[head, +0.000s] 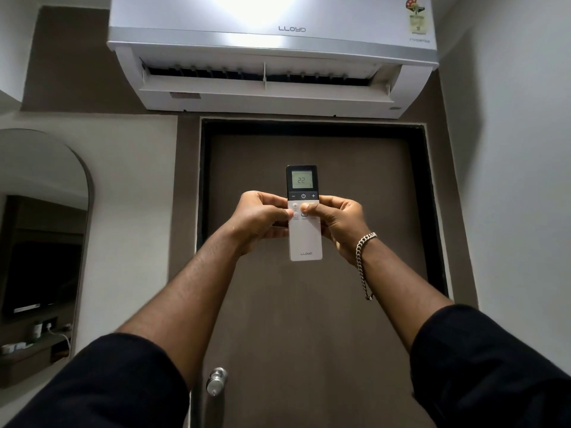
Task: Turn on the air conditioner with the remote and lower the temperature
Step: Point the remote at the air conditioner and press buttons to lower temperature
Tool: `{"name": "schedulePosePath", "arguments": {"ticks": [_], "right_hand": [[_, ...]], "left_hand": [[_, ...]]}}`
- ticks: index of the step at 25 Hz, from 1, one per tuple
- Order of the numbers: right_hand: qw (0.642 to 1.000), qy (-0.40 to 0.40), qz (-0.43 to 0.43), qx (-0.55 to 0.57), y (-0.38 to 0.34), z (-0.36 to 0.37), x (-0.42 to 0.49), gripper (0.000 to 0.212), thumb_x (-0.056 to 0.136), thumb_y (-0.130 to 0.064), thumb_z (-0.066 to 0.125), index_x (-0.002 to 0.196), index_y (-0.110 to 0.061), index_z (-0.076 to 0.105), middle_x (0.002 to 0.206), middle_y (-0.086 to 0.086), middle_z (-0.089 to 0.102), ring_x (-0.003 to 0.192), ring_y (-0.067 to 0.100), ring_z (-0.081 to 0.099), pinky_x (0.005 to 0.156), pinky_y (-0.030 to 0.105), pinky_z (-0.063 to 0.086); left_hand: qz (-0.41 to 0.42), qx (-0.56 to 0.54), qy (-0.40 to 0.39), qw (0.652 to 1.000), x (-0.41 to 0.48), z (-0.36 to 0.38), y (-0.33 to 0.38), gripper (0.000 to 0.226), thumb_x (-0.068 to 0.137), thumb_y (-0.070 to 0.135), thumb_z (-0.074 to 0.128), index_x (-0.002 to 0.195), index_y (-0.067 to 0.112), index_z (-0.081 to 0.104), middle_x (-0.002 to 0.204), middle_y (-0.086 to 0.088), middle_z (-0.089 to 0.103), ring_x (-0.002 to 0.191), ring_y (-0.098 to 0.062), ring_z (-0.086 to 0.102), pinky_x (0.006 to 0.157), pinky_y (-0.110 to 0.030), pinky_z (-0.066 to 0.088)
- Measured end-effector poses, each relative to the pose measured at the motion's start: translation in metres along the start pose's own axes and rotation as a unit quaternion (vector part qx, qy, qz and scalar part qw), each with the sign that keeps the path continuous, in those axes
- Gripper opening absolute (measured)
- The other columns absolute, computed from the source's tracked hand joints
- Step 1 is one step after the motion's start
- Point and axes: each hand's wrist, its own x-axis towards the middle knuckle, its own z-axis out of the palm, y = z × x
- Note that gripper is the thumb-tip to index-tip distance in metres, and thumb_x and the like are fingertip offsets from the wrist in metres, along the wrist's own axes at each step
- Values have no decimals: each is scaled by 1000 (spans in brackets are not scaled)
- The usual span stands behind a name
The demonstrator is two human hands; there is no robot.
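A white remote (pixel 305 239) with a black top is held upright in front of me, its screen showing 22. My left hand (pixel 261 219) grips its left side, thumb resting on the white button area. My right hand (pixel 336 222) grips the right side, thumb on the buttons just under the black strip. High on the wall hangs the white air conditioner (pixel 272 29), its bottom flap open and dark louvres showing.
A brown door (pixel 312 304) with a round metal knob (pixel 217 381) stands straight ahead below the unit. An arched mirror (pixel 43 242) is on the left wall over a small shelf with several items. A plain wall closes the right side.
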Motion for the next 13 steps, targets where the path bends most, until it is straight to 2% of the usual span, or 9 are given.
{"name": "schedulePosePath", "arguments": {"ticks": [3, 5, 9, 13], "right_hand": [[1000, 16, -2, -9, 3, 0, 3, 21, 73, -10, 76, 91, -9, 64, 96, 11, 71, 80, 23, 70, 72, 35, 60], [1000, 19, -3, -8, 4, 0, 3, 24, 73, -11, 76, 93, -9, 63, 97, 12, 71, 83, 24, 70, 75, 37, 60], [1000, -4, -4, 8, 5, -2, 1, 18, 75, -11, 74, 90, -13, 64, 91, 3, 71, 76, 16, 70, 69, 30, 60], [1000, -7, -6, 3, 4, -2, 1, 17, 76, -12, 73, 90, -14, 63, 90, 3, 71, 74, 13, 70, 64, 26, 60]], "left_hand": [[5, -5, -4, 1000, 0, 2, -2, 20, 81, 11, 72, 98, 2, 67, 100, -18, 75, 88, -27, 76, 77, -46, 62], [15, -4, 4, 1000, -1, 3, -3, 19, 81, 12, 72, 97, 3, 68, 100, -17, 75, 88, -26, 76, 75, -42, 63], [30, -5, 12, 999, -3, 3, -4, 11, 82, 12, 72, 92, 11, 68, 99, -12, 75, 86, -23, 76, 67, -35, 63], [25, 2, 12, 1000, -2, 4, -2, 22, 83, 15, 70, 102, 4, 66, 100, -13, 74, 88, -23, 76, 69, -37, 63]]}}
